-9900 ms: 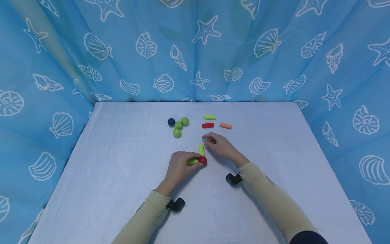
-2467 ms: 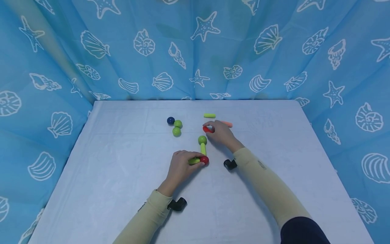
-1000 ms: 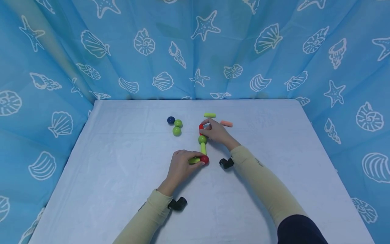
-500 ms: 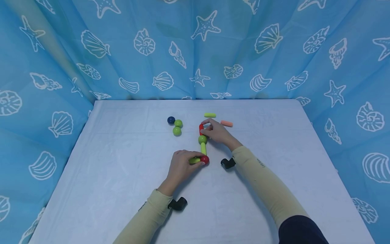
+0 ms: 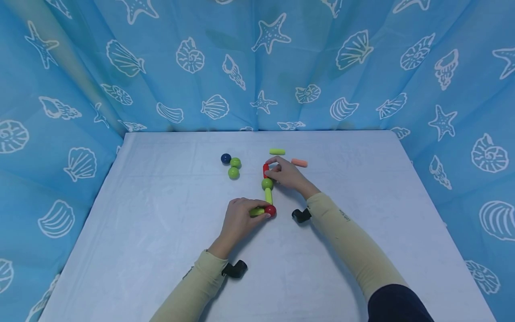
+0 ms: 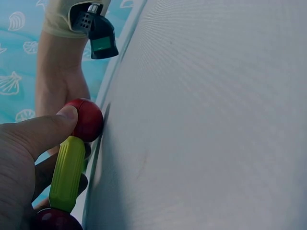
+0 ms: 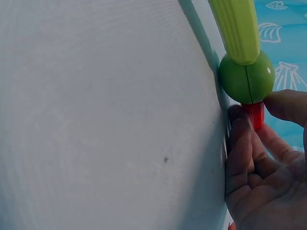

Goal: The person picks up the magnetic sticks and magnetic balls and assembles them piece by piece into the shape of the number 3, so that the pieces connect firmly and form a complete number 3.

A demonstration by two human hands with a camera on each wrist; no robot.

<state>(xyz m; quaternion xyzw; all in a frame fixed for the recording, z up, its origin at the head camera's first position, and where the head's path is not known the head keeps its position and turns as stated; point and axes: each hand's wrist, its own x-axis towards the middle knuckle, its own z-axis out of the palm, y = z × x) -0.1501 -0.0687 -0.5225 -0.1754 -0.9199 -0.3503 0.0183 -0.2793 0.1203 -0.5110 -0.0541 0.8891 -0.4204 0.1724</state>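
While the right hand [image 5: 287, 173] pinches the red rod [image 5: 265, 171] between thumb and curled fingers, that rod meets the green ball [image 5: 267, 184] end-on near the middle of the tabletop [image 5: 346, 188]. From this ball a yellow-green rod [image 5: 268, 196] runs toward the person to the red ball [image 5: 271, 210]. The left hand [image 5: 237, 219] grips that corner, thumb on the red ball and fingers curled behind a second yellow-green rod [image 6: 68, 175], which ends at a dark red ball [image 6: 56, 220]. Farther out, a navy ball [image 5: 226, 158] and two loose green balls [image 5: 234, 173] cluster to the left; a lime rod [image 5: 277, 152] and a salmon rod [image 5: 299, 163] lie beyond the right hand. A blue curtain [image 5: 161, 80] with white shells and starfish hangs behind.
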